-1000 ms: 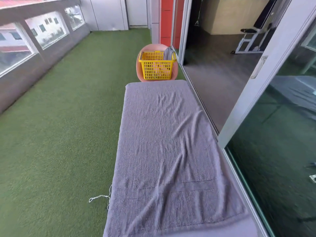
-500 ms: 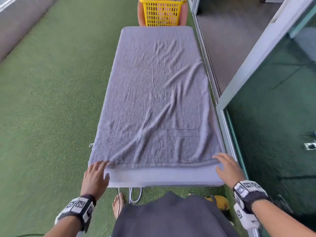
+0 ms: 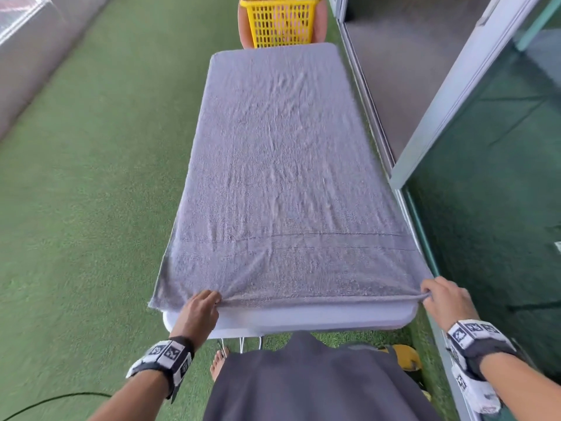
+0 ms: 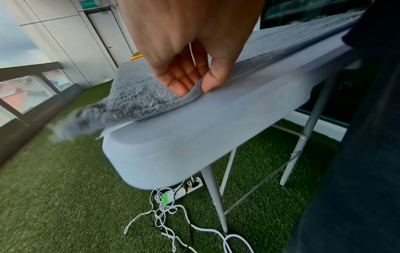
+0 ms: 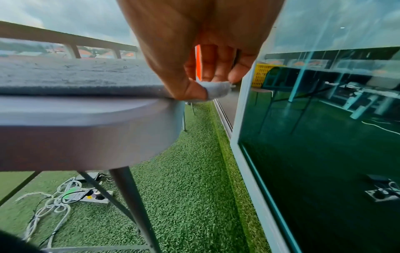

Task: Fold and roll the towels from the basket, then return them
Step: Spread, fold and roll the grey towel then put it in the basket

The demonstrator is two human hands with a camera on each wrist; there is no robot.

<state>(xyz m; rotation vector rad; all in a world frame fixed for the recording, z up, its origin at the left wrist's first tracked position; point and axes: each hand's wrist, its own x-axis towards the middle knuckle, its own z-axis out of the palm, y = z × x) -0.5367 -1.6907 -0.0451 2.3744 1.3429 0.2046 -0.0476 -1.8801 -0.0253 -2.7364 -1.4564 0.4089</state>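
Observation:
A grey towel [image 3: 282, 165] lies spread flat along a narrow white table [image 3: 309, 319]. My left hand [image 3: 209, 300] pinches the towel's near edge close to its left corner, thumb and fingers clamped on the cloth [image 4: 192, 92]. At the near right corner my right hand [image 3: 429, 294] pinches the towel [image 5: 216, 89] between thumb and fingertips. The near edge runs taut between both hands. A yellow basket [image 3: 280, 21] stands beyond the far end of the table on a pink seat; what it holds cannot be made out.
Green artificial turf [image 3: 91, 192] covers the floor to the left. A glass sliding door and frame [image 3: 449, 95] run close along the table's right side. Under the table lie a power strip and tangled white cables [image 4: 173, 196]. My bare foot [image 3: 218, 364] stands near the table's legs.
My hands went from lying flat at the towel's near corners to pinching its edge, which is now pulled taut. The head view has tilted down and nearer to the table.

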